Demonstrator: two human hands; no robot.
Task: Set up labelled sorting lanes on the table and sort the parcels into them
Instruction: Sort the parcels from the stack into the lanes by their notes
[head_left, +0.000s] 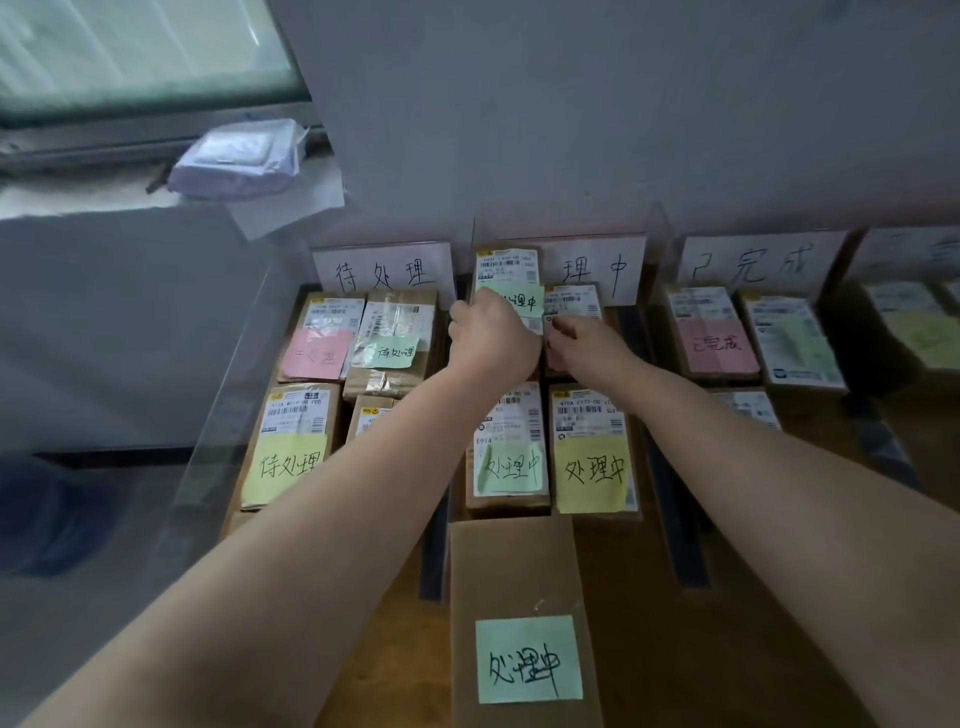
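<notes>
My left hand (488, 338) grips a brown parcel (509, 270) with a green sticky note, tilted up at the back of the middle lane. My right hand (582, 345) pinches that parcel's lower right corner and covers part of a second parcel (574, 304) beside it. White label cards stand against the wall: left (384, 270), middle (597, 267), right (758, 262). The middle lane also holds a green-note parcel (509, 467), a yellow-note parcel (592, 470) and a near box (524, 561). The left lane has parcels with pink (317, 353), green (389, 353) and yellow (288, 462) notes.
Dark tape strips (434, 545) (675, 519) divide the wooden table into lanes. The right lane holds a pink-note parcel (719, 343) and a white one (800, 343). A clear panel (234, 395) borders the left edge. A white bag (239, 156) lies on the windowsill.
</notes>
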